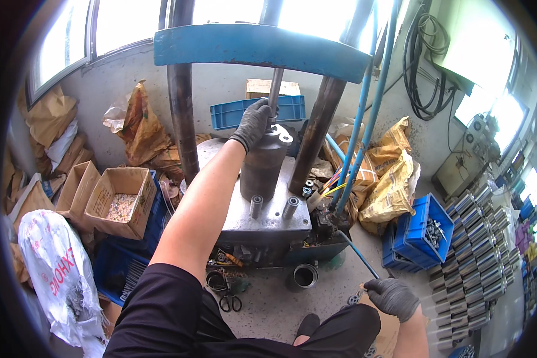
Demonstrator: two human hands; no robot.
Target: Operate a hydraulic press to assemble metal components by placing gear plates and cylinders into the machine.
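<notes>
My left hand (253,124), in a dark grey glove, reaches out to the press and is closed round the lower part of a vertical metal rod (275,89). Directly below stands a dark metal cylinder (261,173), upright on the steel press table (238,218). A white metal piece with holes (284,136) lies on the cylinder's top, right of the hand. Low on the right, my gloved right hand (392,298) grips the near end of a thin blue lever (359,255), which runs to a dark mechanism (328,219) beside the table.
A blue crossbeam (256,51) spans the press columns. Two short bearing stacks (290,207) stand on the table's front. Scissors (230,302) and a metal cup (304,276) are on the floor. Blue crates (426,230) and stacked metal cylinders (474,262) stand right, cardboard boxes (120,203) left.
</notes>
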